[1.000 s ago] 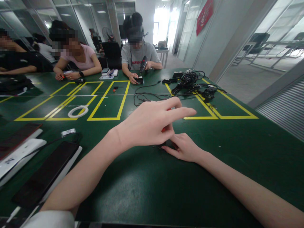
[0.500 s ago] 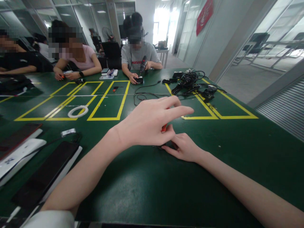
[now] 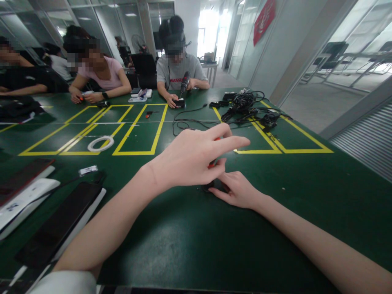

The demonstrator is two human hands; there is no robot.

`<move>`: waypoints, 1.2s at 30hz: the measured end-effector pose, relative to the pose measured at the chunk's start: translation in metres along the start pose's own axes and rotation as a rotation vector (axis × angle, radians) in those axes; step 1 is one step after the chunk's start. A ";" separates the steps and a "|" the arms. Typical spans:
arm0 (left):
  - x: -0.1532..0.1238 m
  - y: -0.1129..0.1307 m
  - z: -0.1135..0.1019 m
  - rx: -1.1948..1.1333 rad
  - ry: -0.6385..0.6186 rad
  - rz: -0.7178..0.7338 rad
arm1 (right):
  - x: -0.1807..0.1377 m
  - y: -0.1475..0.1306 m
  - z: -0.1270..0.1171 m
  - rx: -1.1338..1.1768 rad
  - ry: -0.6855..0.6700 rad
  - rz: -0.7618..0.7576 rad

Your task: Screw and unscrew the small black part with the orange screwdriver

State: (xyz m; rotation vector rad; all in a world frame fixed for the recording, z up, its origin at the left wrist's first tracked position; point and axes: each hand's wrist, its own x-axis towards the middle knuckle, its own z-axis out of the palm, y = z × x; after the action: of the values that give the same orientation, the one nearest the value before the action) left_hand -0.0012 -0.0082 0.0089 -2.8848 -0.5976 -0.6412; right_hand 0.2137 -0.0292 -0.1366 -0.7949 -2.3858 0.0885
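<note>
My left hand (image 3: 191,157) hovers over the middle of the green table (image 3: 190,245), thumb and fingers pinched on a small red-handled tool (image 3: 212,164), index finger stretched out to the right. The tool points down at a small dark object (image 3: 211,185) on the table, mostly hidden under the hands. My right hand (image 3: 237,190) lies just right of it, fingers curled against the dark object and holding it on the table.
Dark phones on white trays (image 3: 58,224) lie at the left front. A white ring (image 3: 100,143) sits in the yellow-taped boxes. A tangle of black cables (image 3: 245,107) lies at the far right. Three people sit across the table; one holds a power screwdriver (image 3: 184,83).
My hands have hardly moved; the left hand's pinch on the red tool has shifted slightly. The dark object stays put.
</note>
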 end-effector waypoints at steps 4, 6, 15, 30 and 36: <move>0.000 0.000 0.000 -0.007 0.001 0.027 | 0.000 0.000 0.000 -0.001 0.015 -0.005; 0.000 -0.001 0.000 -0.001 -0.003 0.013 | 0.000 0.000 0.000 -0.010 0.003 -0.005; 0.000 0.001 0.000 0.006 -0.003 -0.003 | 0.000 0.000 0.000 -0.015 -0.001 -0.005; 0.000 -0.002 0.003 -0.004 0.021 0.031 | -0.001 0.001 0.001 0.007 0.010 0.017; 0.001 -0.002 0.004 -0.022 0.003 -0.004 | -0.001 0.001 0.001 0.063 -0.029 0.081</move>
State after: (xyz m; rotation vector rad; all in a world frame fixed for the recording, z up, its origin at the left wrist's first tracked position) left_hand -0.0002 -0.0053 0.0060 -2.9027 -0.5997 -0.6570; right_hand 0.2144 -0.0287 -0.1387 -0.8655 -2.3660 0.2078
